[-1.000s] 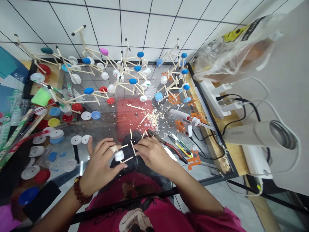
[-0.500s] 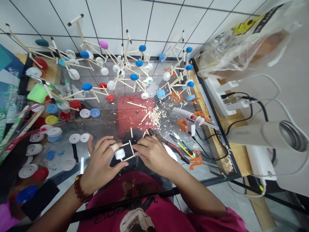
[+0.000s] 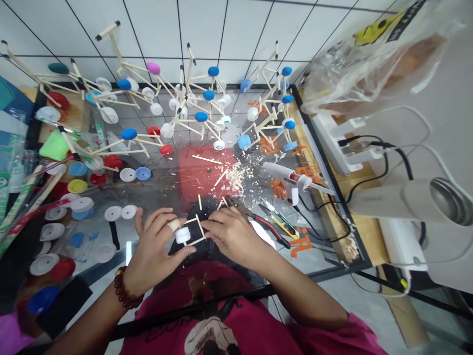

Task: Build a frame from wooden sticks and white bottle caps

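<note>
Since one second ago, a short stick (image 3: pixel 200 227) in the right hand (image 3: pixel 232 234) has moved left, and now it sits across the ends of two side sticks (image 3: pixel 195 242). It looks like they touch, so the three make a little square shape with a white cap (image 3: pixel 182 235) at the other end. All of this is right between the two hands, close to the person's body.

The left hand (image 3: pixel 157 241) is bent, with its back up. Its pointing finger is at the top stick and its thumb reaches along the bottom one, pinching the pair from both sides. Its other fingers are curled and a bit spread. That pointing finger wears a pale bandage (image 3: pixel 173 225), and brown beads (image 3: pixel 127 288) go around the wrist.

The right arm slants in from the lower right. Its fingers are bent and close together, pointing left, and their tips pinch the short stick. Red-handled pliers (image 3: pixel 271 230) lie just beside that hand. Farther off are a white glue gun (image 3: pixel 284 175) and a pile of wood bits (image 3: pixel 235 177).
</note>
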Demonstrator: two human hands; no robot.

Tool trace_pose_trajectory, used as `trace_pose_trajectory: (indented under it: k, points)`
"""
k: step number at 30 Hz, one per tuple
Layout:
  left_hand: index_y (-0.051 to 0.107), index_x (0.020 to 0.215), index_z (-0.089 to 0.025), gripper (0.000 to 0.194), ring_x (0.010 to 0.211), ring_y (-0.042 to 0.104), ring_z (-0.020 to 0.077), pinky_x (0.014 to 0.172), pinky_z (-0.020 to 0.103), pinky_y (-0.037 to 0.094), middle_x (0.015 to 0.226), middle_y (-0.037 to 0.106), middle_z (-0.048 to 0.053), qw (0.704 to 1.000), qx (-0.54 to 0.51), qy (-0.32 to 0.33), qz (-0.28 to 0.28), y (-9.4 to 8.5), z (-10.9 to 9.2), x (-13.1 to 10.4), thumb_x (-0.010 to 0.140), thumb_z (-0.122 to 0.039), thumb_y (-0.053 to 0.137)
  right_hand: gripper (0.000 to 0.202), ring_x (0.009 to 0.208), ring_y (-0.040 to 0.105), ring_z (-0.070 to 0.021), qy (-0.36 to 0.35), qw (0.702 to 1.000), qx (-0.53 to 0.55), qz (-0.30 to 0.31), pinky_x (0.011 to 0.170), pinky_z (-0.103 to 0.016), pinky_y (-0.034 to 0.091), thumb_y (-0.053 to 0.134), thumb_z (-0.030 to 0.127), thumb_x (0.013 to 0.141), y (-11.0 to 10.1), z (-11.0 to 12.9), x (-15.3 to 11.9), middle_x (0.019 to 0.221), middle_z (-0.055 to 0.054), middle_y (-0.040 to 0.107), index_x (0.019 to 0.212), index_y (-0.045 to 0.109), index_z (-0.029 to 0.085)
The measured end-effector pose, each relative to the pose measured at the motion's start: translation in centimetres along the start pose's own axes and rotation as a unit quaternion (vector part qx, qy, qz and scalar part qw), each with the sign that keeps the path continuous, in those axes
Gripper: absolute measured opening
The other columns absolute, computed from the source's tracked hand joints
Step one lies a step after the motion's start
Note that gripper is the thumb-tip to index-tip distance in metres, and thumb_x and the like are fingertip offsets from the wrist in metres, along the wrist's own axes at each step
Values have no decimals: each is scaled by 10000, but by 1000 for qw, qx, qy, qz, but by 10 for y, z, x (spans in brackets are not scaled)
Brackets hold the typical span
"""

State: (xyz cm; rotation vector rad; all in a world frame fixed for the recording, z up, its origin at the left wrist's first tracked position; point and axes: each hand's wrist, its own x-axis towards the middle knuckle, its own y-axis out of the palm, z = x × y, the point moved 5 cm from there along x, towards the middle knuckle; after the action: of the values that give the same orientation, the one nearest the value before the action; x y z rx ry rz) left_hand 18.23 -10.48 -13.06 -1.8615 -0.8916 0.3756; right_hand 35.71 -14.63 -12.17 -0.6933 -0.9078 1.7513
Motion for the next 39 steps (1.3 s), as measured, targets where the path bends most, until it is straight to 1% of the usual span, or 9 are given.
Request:
trace_pose_trajectory:
  k: [7,14,18,23,27,30,35,37,39]
  points:
    - [598,1116,-223,409,1184,548,349,1117,634,126,1088,652,102,1000,19,13,0,-1,-1,-1,785,-427,724,197,842,572,-186,1,1000,5,12,791,-324,339,575,147,919,-2,1,0,896,-57,680,1061,709,174]
    - [446,1354,-242,722,1221,516,354,1143,613,72,1253,592,154,998,53,10,12,1,-2,-4,748,-505,738,167,830,565,-185,-19,997,-55,-47,766,-327,316,575,206,934,-5,0,-3,865,-60,676,1042,698,176]
    - [527,1262,-241,597,1216,518,354,1140,619,56,1245,593,146,998,55,16,0,1,-4,-6,749,-460,741,197,807,562,-174,-6,993,-77,-84,746,-329,294,555,309,960,-5,2,-3,838,-44,677,908,700,185]
    - [601,1173,-272,450,1197,531,331,1122,645,55,1200,616,96,998,50,20,-19,-1,-5,-9,751,-361,730,221,816,583,-176,-5,993,-104,-55,755,-325,309,632,399,903,6,3,3,836,-27,684,846,690,194]
    - [603,1184,-245,408,1134,556,298,1085,565,276,1153,630,88,999,16,18,-37,-3,-3,-10,784,-277,676,112,825,598,-177,-9,987,-155,-42,782,-327,341,588,238,891,8,9,6,857,-28,686,831,668,189]
    - [587,1219,-211,406,1057,580,274,928,444,453,1119,645,96,999,-17,7,-38,-1,1,-10,817,-236,631,115,850,609,-206,3,977,-208,-43,826,-348,369,557,203,885,5,14,5,871,-65,684,831,651,166]
    - [513,1335,-193,543,1090,568,302,928,470,475,1158,638,109,997,-3,2,-73,-1,1,-12,821,-274,669,102,773,632,-212,79,973,-215,-39,745,-323,421,533,153,891,-2,18,-9,823,-84,685,871,633,149]
    - [463,1390,-185,624,1174,530,317,993,494,447,1248,596,131,993,-2,24,-113,-9,-4,-13,823,-313,690,100,728,631,-193,119,975,-166,-84,696,-293,428,525,137,901,-3,20,-22,783,-58,681,899,622,160]
    - [447,1406,-184,600,1221,508,304,1032,479,430,1296,568,142,987,-17,62,-149,-17,-12,-17,859,-308,660,113,768,632,-186,90,979,-102,-153,723,-287,448,510,144,927,0,30,-36,822,-52,685,926,618,176]
